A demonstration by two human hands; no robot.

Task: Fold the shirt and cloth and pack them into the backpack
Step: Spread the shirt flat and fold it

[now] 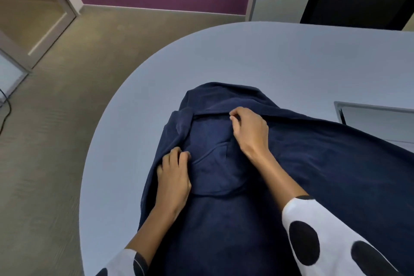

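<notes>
A navy blue shirt [313, 163] lies spread over the near part of a pale blue rounded table [246, 56], its collar end pointing away from me. My left hand [173, 177] lies on the shirt's left side with its fingertips curled into a fold of fabric. Further up, my right hand [248, 129] pinches the cloth at the collar edge with curled fingers. No backpack is in view.
A grey tray or laptop-like object [376, 119] sits at the table's right edge, partly under the shirt. Beige carpet [56, 141] lies to the left, with a black cable [5, 110] at the far left. A purple wall stands behind.
</notes>
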